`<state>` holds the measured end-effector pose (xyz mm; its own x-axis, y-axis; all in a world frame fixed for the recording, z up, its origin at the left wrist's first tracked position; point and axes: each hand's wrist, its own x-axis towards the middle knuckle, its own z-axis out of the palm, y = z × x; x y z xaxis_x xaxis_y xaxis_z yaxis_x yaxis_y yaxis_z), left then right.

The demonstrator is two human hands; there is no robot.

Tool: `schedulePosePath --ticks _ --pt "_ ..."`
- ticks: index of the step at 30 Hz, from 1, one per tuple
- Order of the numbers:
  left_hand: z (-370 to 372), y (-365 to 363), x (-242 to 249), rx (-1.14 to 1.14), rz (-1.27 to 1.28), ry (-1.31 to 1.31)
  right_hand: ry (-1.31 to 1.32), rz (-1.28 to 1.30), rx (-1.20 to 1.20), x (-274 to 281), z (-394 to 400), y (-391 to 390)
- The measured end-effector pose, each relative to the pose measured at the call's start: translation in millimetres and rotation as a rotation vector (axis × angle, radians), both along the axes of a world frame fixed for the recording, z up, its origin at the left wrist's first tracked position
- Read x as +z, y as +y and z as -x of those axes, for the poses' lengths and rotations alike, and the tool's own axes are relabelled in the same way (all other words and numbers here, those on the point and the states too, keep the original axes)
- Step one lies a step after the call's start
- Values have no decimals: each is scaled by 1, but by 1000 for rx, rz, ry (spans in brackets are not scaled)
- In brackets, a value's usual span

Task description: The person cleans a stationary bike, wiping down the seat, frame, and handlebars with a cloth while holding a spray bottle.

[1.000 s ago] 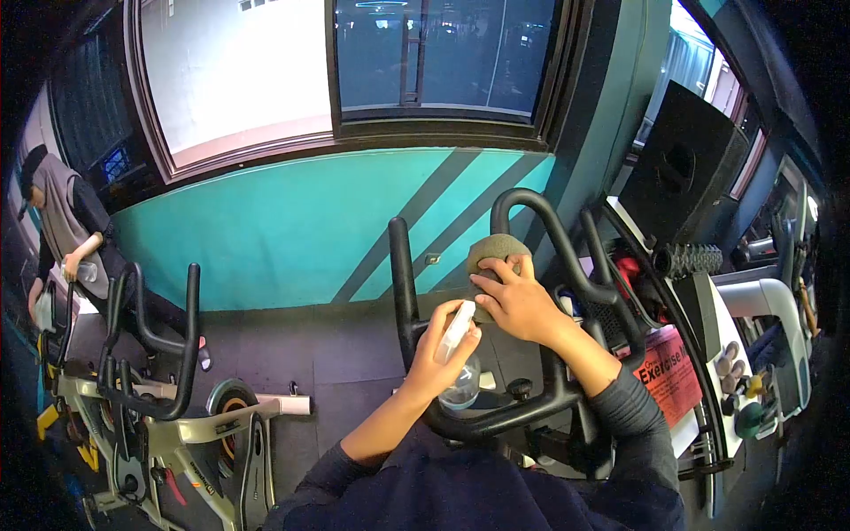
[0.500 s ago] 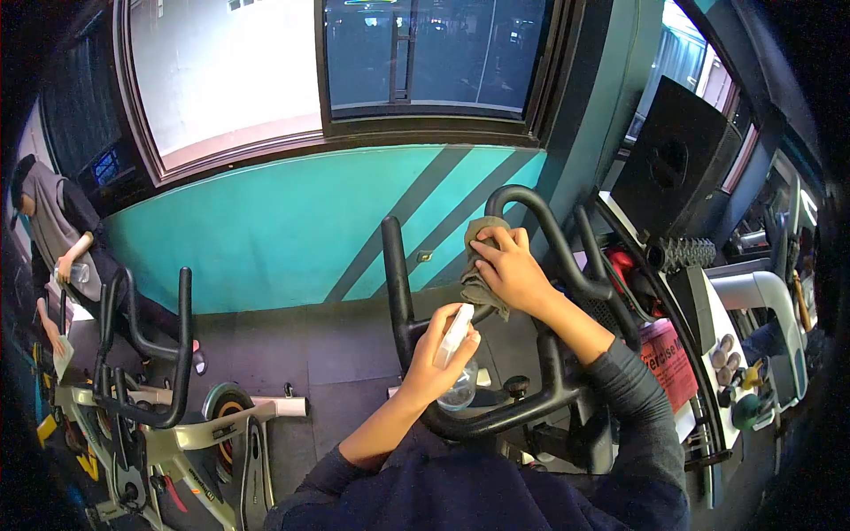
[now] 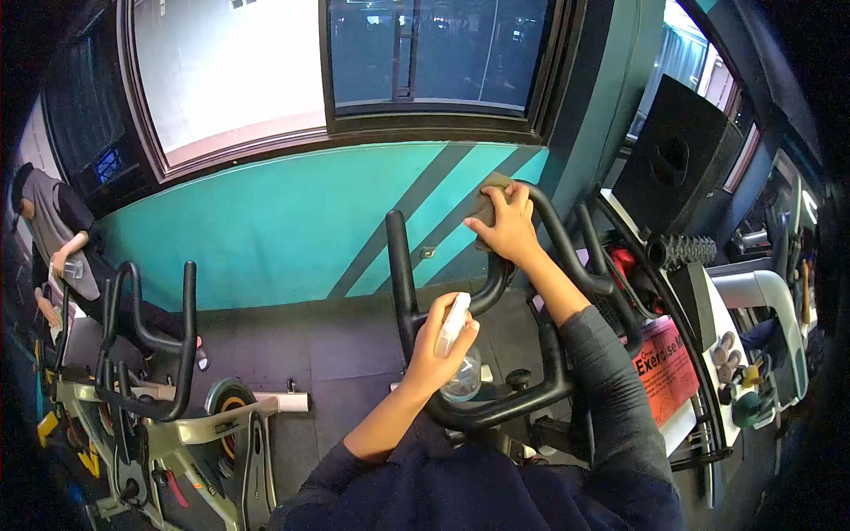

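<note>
My right hand [image 3: 511,226] is closed around a grey-brown cloth [image 3: 486,211], pressed on the far upper bend of the black handlebar [image 3: 478,416] of an exercise bike. Part of the bar is hidden under the cloth and fingers. In my left hand [image 3: 436,350] is a spray bottle [image 3: 463,379] with a white trigger head and a clear body. It is held upright over the near part of the handlebar, inside its loop, with my fingers wrapped round the head.
Another exercise bike [image 3: 199,434] stands on the left, and a person [image 3: 57,221] holding a clear container leans by it. A teal wall [image 3: 239,239] runs below the window ahead. To the right are a black speaker [image 3: 673,155], a red sign [image 3: 666,372] and a foam roller [image 3: 682,252].
My right hand has slid the cloth up and away along the handlebar. My left hand stays nearly in place with the spray bottle. The other person's lower hand has shifted slightly.
</note>
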<state>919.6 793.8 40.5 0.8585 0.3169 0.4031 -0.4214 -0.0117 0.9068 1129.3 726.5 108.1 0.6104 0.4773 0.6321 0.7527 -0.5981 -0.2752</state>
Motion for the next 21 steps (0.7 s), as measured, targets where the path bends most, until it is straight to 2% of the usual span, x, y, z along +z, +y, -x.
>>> schedulePosePath --ticks 6,15,21 --pt "-2 0 -2 18 5 -24 115 169 -132 -6 18 0" --pt "-4 0 -6 -36 46 -23 48 435 -69 -12 78 -35" --pt "-3 1 -4 -51 -8 -18 83 443 24 -10 92 -46"
